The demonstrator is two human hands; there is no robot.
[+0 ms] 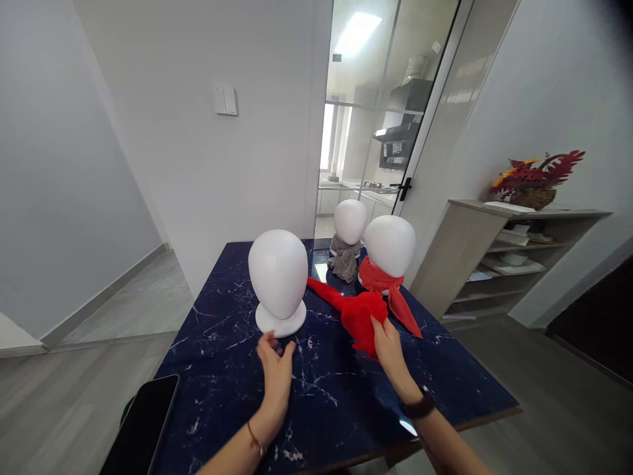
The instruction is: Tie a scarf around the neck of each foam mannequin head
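Note:
A bare white foam mannequin head (pixel 278 274) stands upright on its round base on the dark blue marbled table (pixel 217 389). Just in front of that base is my left hand (pixel 275 369), thumb and fingers apart, with nothing in it. My right hand (pixel 390 353) is closed on a bright red scarf (pixel 364 320), bunched under my fingers, its narrow tail stretching back and left across the tabletop. Behind it, one mannequin head (pixel 390 245) wears a lighter red scarf (pixel 380 277) knotted at the neck. Another head (pixel 351 221) has a grey scarf (pixel 345 257) around its neck.
A dark phone (pixel 143 422) lies at the table's left edge, close to me. At the back is a glass door (pixel 366 132) with a black handle. To the right, a low shelf unit (pixel 459 257) carries a red and yellow plant arrangement (pixel 537 178).

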